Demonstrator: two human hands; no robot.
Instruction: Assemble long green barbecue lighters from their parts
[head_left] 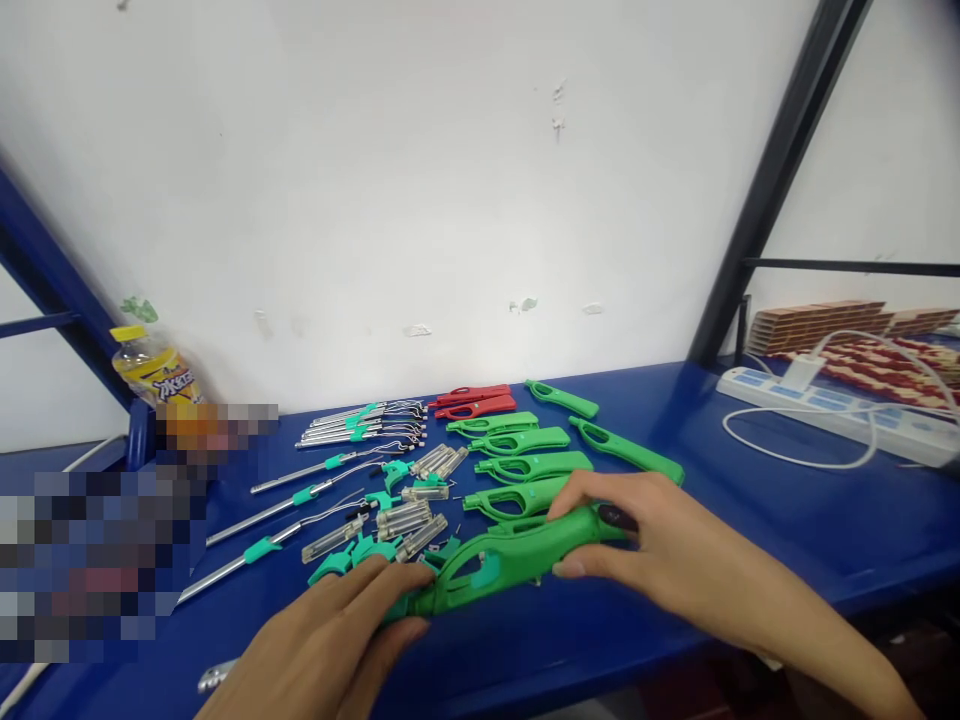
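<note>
A green long-nosed lighter (517, 555) with a teal trigger is held low over the front of the blue table. My left hand (337, 625) is closed on its front end; a perforated metal tip (215, 677) pokes out beyond that hand. At the rear end, my right hand (637, 540) pinches the handle between thumb and fingers. Just behind it lie several green lighter shells (529, 465). Clear fuel tanks (405, 518) and teal triggers (367, 550) are scattered near my left hand. Metal tubes with wires (262, 515) rest farther left.
Red shells (476, 405) lie at the back by the wall. A white power strip (840, 405) with a looping cable is at the right, in front of stacked cartons (814, 325). A yellow-capped bottle (154, 370) stands at left, beside a pixelated area. Dark posts frame the table (750, 530).
</note>
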